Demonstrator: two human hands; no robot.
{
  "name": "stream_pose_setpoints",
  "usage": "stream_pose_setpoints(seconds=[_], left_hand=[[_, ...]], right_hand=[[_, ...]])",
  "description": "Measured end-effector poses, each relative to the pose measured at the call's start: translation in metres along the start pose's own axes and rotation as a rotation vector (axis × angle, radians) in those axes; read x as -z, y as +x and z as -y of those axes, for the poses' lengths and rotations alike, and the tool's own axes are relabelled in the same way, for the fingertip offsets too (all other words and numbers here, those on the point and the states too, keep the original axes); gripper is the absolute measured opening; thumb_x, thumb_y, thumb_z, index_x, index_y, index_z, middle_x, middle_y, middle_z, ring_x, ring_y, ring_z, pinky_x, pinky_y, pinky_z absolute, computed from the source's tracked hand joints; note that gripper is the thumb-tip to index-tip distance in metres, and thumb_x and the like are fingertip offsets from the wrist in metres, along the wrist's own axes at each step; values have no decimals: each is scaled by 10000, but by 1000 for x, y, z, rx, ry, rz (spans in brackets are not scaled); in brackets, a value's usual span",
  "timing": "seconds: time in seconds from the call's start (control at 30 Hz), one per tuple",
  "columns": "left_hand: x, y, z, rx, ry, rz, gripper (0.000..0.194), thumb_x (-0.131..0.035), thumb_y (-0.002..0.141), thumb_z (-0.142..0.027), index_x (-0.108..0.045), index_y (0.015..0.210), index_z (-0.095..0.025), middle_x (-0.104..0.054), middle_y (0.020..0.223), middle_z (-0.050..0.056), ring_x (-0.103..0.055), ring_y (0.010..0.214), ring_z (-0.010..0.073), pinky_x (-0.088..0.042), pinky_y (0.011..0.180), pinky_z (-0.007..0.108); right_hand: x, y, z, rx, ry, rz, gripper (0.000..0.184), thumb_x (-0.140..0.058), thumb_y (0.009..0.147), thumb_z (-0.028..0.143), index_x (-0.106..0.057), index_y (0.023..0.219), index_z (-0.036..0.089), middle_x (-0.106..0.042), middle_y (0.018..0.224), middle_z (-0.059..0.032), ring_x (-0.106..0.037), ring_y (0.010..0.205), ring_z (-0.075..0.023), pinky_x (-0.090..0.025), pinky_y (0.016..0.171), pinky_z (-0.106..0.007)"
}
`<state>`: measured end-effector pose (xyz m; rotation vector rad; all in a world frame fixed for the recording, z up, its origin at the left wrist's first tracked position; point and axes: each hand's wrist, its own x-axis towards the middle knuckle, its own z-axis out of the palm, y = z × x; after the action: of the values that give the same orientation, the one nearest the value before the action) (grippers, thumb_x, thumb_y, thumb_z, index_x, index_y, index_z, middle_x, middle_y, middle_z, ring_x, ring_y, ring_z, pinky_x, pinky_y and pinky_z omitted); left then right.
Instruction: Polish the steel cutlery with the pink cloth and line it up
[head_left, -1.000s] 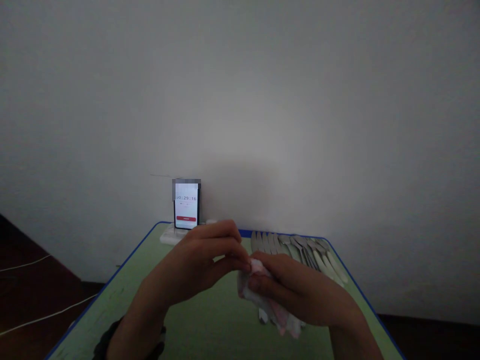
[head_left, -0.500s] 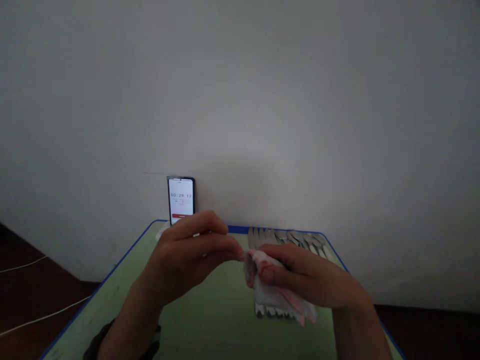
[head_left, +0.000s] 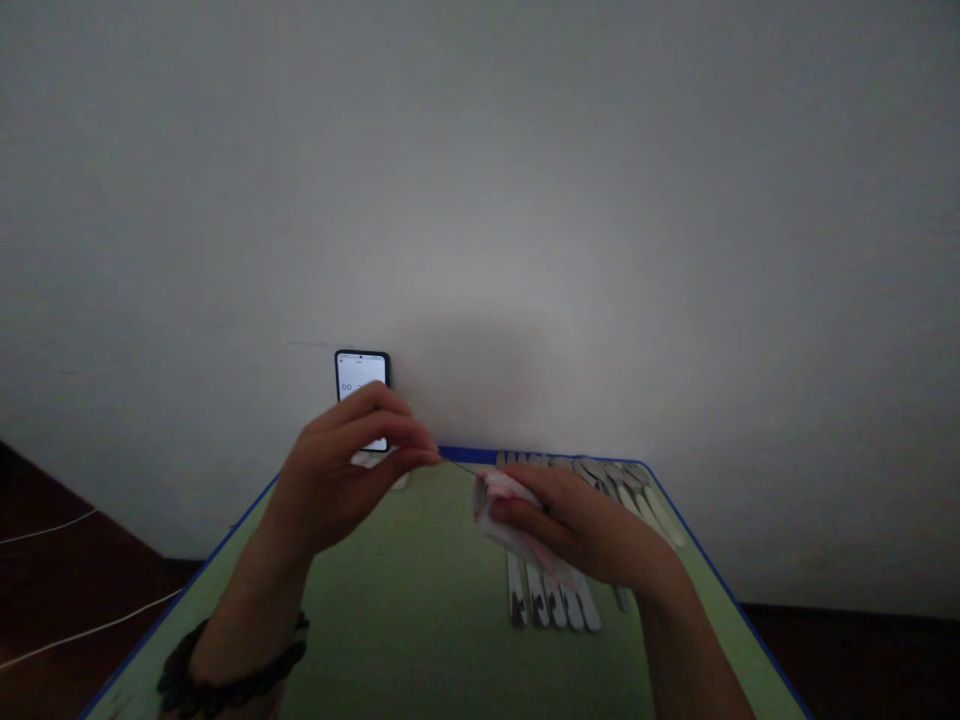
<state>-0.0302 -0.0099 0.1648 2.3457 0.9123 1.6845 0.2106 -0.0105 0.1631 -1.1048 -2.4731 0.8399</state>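
Observation:
My left hand (head_left: 349, 465) pinches one end of a thin metal utensil (head_left: 459, 466) between thumb and fingertips. It shows nearly edge-on, so its exact kind is unclear. A white and pink cloth (head_left: 510, 520) is wrapped round the other end, and my right hand (head_left: 577, 520) is closed on that cloth. Below the cloth, a row of table knives (head_left: 517, 595) lies on the table with handles toward me; the cloth and right hand cover their middles. Several spoons (head_left: 634, 490) with pale handles lie to the right of the knives, partly behind my right hand.
The green table (head_left: 390, 620) has a blue edge and stands against a grey wall (head_left: 480, 200). A phone (head_left: 362, 370) showing a timer leans on the wall, partly behind my left hand. Something white (head_left: 401, 481) lies at its foot. Pale cables run across the dark floor at left.
My left hand has moved left and up, away from the cloth, baring a stretch of the thin utensil. My right hand and the cloth have shifted slightly left and up.

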Motion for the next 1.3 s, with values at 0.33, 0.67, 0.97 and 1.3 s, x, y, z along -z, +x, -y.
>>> stream_pose_setpoints(seconds=[0.33, 0.67, 0.97, 1.3], left_hand=[[11, -3, 13, 233, -201, -290, 83, -675, 784, -200, -635, 712, -207, -550, 731, -18, -550, 666, 132, -446, 581, 260], [-12, 3, -23, 203, -78, 182, 294, -485, 888, -234, -487, 599, -179, -456, 580, -37, -420, 514, 89, -340, 477, 212], [-8, -11, 7, 239, -176, -139, 368, -560, 864, -278, -534, 513, -172, -455, 474, -38, -387, 423, 80, -287, 408, 218], [-5, -1, 9, 331, -438, -478, 383, -637, 779, -239, -457, 447, -171, -387, 441, -62, -353, 395, 63, -305, 401, 212]], right_hand=[[16, -16, -16, -33, 18, -11, 394, -372, 932, 487, -574, 823, 167, -564, 692, -3, -498, 626, -130, -346, 580, -239], [-3, 0, 8, 123, 195, 53, 447, -266, 951, 506, -513, 775, 177, -496, 660, 18, -441, 581, -100, -331, 557, -222], [-1, 2, -1, 97, 213, 108, 447, -283, 942, 516, -542, 811, 176, -554, 724, -6, -486, 639, -122, -381, 612, -234], [20, -15, -19, -20, 129, 78, 437, -352, 908, 547, -545, 778, 177, -497, 660, 13, -452, 590, -113, -346, 537, -220]])
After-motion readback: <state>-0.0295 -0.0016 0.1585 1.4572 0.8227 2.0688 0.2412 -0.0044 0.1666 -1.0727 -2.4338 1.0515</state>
